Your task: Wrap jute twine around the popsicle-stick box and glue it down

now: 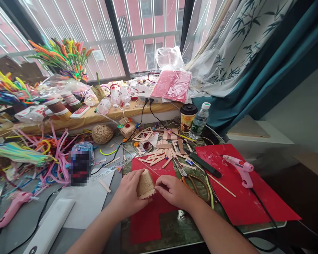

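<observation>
My left hand [128, 195] grips a small piece wrapped in tan twine [145, 184], held just above a red sheet [153, 208] on the table. My right hand [175, 192] pinches the twine at the piece's right edge, fingers closed on it. A thin strand of twine runs up from the piece toward the pile of wooden craft sticks [161, 151]. A ball of twine [102, 134] lies farther back to the left.
Scissors [193, 180] and a black-handled tool [204, 165] lie right of my hands. A pink glue gun [241, 171] rests on a second red sheet [243, 197]. A coffee cup [188, 118] and a water bottle [199, 120] stand behind. Pipe cleaners [42, 155] crowd the left.
</observation>
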Demonstrator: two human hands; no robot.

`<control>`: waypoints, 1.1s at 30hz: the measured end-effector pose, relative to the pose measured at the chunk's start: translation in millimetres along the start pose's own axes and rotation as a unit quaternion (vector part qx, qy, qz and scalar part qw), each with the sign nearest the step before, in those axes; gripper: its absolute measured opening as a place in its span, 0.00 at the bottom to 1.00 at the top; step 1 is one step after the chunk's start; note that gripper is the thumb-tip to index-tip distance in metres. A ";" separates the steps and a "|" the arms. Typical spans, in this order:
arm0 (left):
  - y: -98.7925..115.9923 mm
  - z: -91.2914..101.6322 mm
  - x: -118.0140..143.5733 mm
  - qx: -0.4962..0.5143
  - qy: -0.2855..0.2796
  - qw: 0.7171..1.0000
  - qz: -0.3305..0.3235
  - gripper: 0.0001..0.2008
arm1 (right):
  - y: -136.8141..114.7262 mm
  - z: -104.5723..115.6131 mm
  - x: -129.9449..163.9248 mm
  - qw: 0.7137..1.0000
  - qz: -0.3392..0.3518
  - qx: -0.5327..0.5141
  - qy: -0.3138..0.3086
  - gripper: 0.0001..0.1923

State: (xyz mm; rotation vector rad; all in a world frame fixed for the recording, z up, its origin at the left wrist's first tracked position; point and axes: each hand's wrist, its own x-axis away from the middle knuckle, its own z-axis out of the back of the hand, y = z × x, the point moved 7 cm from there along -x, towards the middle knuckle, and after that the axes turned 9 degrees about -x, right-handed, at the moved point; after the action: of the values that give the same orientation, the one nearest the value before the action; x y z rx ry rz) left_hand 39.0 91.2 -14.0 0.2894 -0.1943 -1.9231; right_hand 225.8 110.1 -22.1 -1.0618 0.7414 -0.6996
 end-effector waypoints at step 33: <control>-30.7 -43.7 18.1 0.423 0.052 0.902 0.065 0.52 | 10.7 -1.9 2.9 0.998 0.006 0.064 0.017 0.20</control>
State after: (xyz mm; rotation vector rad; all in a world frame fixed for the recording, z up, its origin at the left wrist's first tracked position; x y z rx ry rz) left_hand 18.1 85.5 -66.1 0.9251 -0.9592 -1.5863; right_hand 227.5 110.4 -33.3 -0.9301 0.7229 -0.7465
